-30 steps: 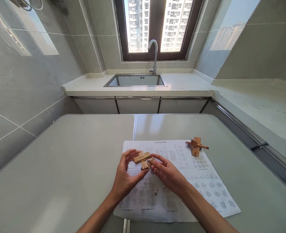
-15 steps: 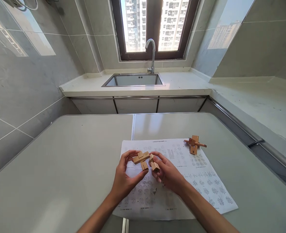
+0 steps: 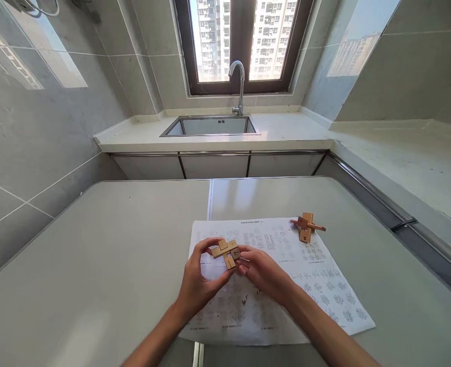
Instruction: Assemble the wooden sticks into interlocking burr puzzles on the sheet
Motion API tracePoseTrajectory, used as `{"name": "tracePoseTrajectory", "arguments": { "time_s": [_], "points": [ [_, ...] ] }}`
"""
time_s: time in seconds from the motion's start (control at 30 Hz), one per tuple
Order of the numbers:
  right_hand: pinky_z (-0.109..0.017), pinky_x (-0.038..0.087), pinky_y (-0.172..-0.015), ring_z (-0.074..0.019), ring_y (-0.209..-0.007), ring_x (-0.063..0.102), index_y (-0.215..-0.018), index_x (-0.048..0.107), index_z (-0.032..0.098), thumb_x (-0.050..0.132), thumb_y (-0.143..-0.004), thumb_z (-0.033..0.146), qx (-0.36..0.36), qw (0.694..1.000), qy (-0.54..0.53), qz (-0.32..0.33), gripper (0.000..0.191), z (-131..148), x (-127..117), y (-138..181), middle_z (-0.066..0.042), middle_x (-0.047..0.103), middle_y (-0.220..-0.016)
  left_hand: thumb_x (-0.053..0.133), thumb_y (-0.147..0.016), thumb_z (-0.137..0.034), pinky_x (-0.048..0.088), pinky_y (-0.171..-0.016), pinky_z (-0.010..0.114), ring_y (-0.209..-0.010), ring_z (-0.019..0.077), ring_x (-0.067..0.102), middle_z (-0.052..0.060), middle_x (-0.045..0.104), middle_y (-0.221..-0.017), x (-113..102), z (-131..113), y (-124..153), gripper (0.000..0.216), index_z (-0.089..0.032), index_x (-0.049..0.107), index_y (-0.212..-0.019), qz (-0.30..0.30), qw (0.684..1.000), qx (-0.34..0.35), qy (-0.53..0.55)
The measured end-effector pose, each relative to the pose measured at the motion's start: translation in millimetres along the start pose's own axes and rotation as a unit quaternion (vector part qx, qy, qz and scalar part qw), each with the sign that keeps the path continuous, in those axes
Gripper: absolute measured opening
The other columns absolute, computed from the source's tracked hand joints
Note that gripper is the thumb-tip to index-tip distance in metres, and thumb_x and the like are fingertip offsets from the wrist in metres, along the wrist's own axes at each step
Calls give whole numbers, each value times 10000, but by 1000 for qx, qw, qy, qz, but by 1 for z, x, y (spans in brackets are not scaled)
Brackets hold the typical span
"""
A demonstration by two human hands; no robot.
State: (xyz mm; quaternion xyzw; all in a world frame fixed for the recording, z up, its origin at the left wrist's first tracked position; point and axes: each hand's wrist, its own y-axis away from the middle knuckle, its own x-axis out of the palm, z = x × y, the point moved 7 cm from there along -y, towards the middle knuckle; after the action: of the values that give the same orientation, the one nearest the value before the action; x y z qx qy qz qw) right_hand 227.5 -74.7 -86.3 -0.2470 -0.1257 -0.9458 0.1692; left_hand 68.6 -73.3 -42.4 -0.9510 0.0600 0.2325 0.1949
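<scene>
Above the near middle of the tabletop, the left hand (image 3: 198, 278) is pinching the wooden puzzle (image 3: 225, 251) while the right hand (image 3: 261, 270) fingers are pressing a block (image 3: 236, 253) in; keeping it square should be helping it seat.

Beyond my fingers stretches a pale grey, glossy worktop (image 3: 133, 244), split by a thin seam. Farther off, a cream stone counter (image 3: 286, 133) holds a sunken steel sink (image 3: 210, 126) with a curved chrome tap (image 3: 239, 81). Above it, a dark-framed window (image 3: 244, 46) shows sunlit tower blocks. Large grey wall tiles (image 3: 37, 127) flank both sides.
</scene>
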Motion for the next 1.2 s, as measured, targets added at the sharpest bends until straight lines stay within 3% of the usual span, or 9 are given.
{"name": "tracePoseTrajectory", "arguments": {
  "time_s": [0.2,0.4,0.53,0.63,0.8,1.0,1.2],
  "points": [
    [-341,515,-827,-210,-897,617,-1150,768,223,728,-926,479,10,998,64,5,342,-6,-3,4,-68,712,-998,841,-839,-301,570,-982,425,-1115,258,699,67,709,-1300,2,-3,1,594,-301,536,-1349,14,1000,14,-11],
    [-464,524,-1025,-253,-1061,704,-1272,697,247,857,-852,482,7,1000,-27,14,507,-2,-5,6,-94,738,-1158,842,-833,-271,562,-1019,432,-1204,276,683,74,695,-1333,-1,-6,0,618,-303,527,-1364,10,999,33,1],
    [-494,462,-1122,-279,-1126,711,-1222,743,223,904,-792,511,5,999,-13,48,542,4,-2,6,-106,762,-1152,855,-842,-298,564,-1020,431,-1203,275,686,73,695,-1326,-1,-8,0,638,-312,511,-1379,10,999,47,1],
    [-491,444,-1132,-302,-1162,695,-1206,771,212,897,-792,538,4,997,5,83,542,6,3,6,-108,771,-1155,862,-841,-298,575,-1008,423,-1203,277,689,80,693,-1331,1,-10,1,660,-310,500,-1392,20,997,67,-7],
    [-505,440,-1147,-335,-1210,676,-1250,767,209,866,-773,653,9,996,20,87,659,6,3,6,-125,762,-1225,855,-844,-271,593,-996,420,-1204,278,695,88,688,-1344,0,-11,4,667,-292,495,-1404,18,995,93,-17],
    [-491,441,-1145,-342,-1271,652,-1243,764,228,923,-756,556,12,998,52,36,608,0,-16,4,-127,749,-1293,825,-870,-203,591,-1032,419,-1239,261,677,87,673,-1361,1,-11,4,694,-292,461,-1454,28,990,132,-34],
    [-472,485,-1103,-313,-1239,680,-1273,748,259,913,-806,435,30,995,82,40,526,1,-15,8,-94,775,-1246,752,-937,-136,573,-1087,447,-1309,256,631,107,647,-1392,10,-18,6,648,-294,442,-1483,102,975,195,-19]
  ]
}}
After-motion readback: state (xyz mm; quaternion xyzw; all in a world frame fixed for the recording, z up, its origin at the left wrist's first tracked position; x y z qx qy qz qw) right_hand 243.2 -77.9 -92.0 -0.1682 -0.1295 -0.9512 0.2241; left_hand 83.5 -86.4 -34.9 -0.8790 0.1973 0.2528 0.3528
